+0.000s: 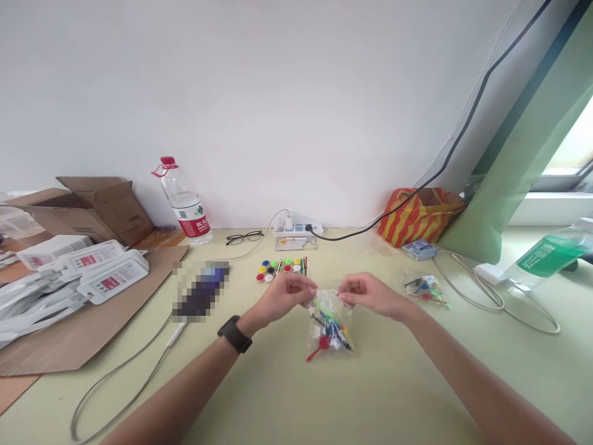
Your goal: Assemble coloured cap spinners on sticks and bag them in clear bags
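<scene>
A clear plastic bag (330, 327) hangs between my two hands above the table, with several small coloured plastic pieces inside, red, green, blue and black among them. My left hand (290, 293), with a black band on the wrist, pinches the bag's top left corner. At the top right corner, my right hand (368, 293) pinches the bag's edge. Just behind my left hand lie rows of coloured round caps (270, 270) and some thin coloured sticks. A second clear bag of coloured pieces (425, 288) rests on the table to the right of my right hand.
A large water bottle (188, 213), black glasses (244, 237) and a power strip (298, 228) stand or lie along the wall. At left are a blurred-out phone (202, 292) on a cable, cardboard (106, 327) and white badges (113, 283). A striped bag (403, 219) and green-labelled bottle (549, 259) are at right.
</scene>
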The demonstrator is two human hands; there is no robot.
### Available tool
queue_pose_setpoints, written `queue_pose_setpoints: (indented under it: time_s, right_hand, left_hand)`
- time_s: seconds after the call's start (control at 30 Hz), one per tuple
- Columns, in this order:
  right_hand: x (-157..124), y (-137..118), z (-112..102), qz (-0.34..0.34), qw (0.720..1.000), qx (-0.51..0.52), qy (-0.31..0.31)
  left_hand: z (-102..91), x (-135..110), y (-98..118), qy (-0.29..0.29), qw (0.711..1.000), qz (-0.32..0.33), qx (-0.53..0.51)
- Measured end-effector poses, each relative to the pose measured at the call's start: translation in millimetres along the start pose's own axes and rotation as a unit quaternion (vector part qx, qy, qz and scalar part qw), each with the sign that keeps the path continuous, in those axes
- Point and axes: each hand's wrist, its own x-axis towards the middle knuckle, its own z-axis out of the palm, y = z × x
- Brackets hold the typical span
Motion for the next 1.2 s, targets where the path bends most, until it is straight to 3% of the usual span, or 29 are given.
queue_pose_setpoints:
  time_s: [0.13,0.23,0.4,0.67,0.93,1.2]
  right_hand:
    - [-7.9,16.9,28.6,-0.008,0.998,0.051,0.035]
    - [-4.5,27.7,36.6,-0.016,0.996,0.06,0.068]
    - [-2.0,37.6,36.1,-0.01,0.994,0.07,0.08]
    - [-3.2,41.1,34.6,0.011,0.989,0.1,0.109]
    - [-1.0,41.4,35.3,0.007,0.982,0.164,0.094]
    - [-1.8,42.1,33.6,-0.002,0.982,0.169,0.088]
  left_hand:
    - [1.0,-21.2,-16.0,0.011,1.0,-0.007,0.003]
    - [0.4,-23.3,-25.8,0.035,0.999,-0.015,0.006]
    - [-2.0,-22.4,-31.7,0.015,1.0,-0.014,-0.005]
    - [-0.2,-22.7,-26.0,0.039,0.999,-0.014,-0.026]
    - [2.1,-25.1,-18.6,0.052,0.997,-0.023,-0.044]
    - [-1.6,-24.2,-26.9,0.059,0.993,-0.047,-0.094]
